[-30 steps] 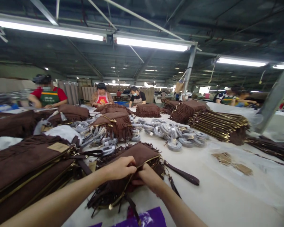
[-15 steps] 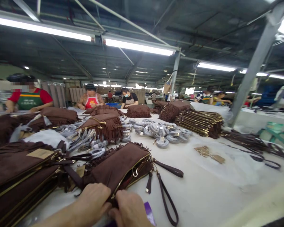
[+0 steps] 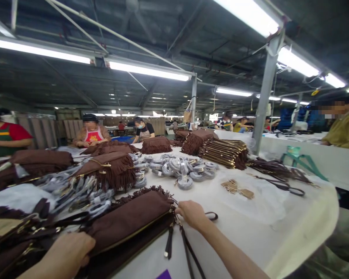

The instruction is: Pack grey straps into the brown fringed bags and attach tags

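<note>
A dark brown fringed clutch bag (image 3: 128,219) lies on the white table in front of me, with a gold zipper (image 3: 139,233) along its side. My left hand (image 3: 71,248) is closed on the bag's near left end. At the far right end, my right hand (image 3: 192,212) has its fingers pinched together beside the zipper's end; what they hold is hidden. A brown wrist strap (image 3: 189,248) and a short tassel (image 3: 169,242) hang from that end. More brown bags (image 3: 6,248) lie left of my left hand, one bearing a tan tag (image 3: 2,226).
Wrapped grey straps (image 3: 183,170) lie in coils beyond the bag. Farther back are a fringed bag (image 3: 107,168) and stacked gold-zipped bags (image 3: 225,152). Tan tags (image 3: 237,189) rest on plastic at right. Several people work around; one person (image 3: 344,124) is at far right.
My hands have moved apart: the right went from the bag's near end to its far right end, the left slightly left. The bag's zipper opening looks narrower. The view has turned right.
</note>
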